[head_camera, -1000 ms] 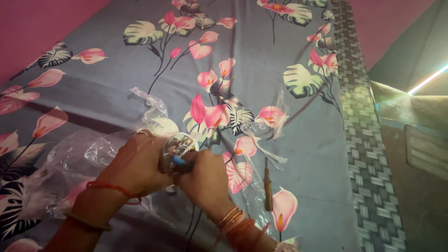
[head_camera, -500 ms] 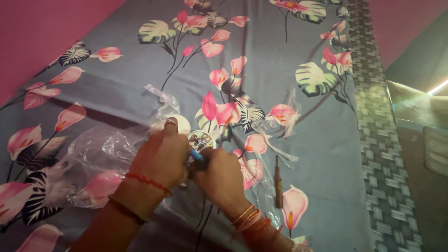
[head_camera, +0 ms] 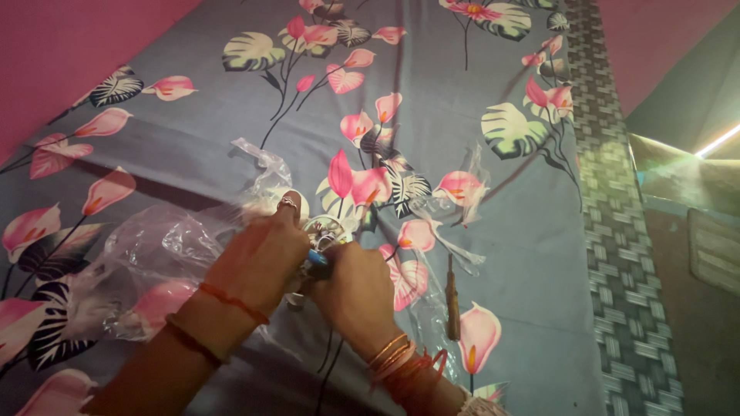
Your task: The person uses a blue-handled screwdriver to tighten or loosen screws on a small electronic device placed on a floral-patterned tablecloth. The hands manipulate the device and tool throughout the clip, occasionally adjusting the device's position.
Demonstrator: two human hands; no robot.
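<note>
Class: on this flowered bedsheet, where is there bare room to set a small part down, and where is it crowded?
Free: the sheet beyond the hands, and between the screwdriver and woven border. Crowded: plastic bags beside the left hand; right hand.

A home, most likely a bedroom. Shown by a bed spread with a grey bedsheet (head_camera: 462,254) printed with pink flowers and pale leaves, edged on the right by a woven-pattern border (head_camera: 617,254). Pink wall (head_camera: 62,54) at far left, clear plastic wrapping (head_camera: 154,246) lying crumpled on the sheet.
</note>
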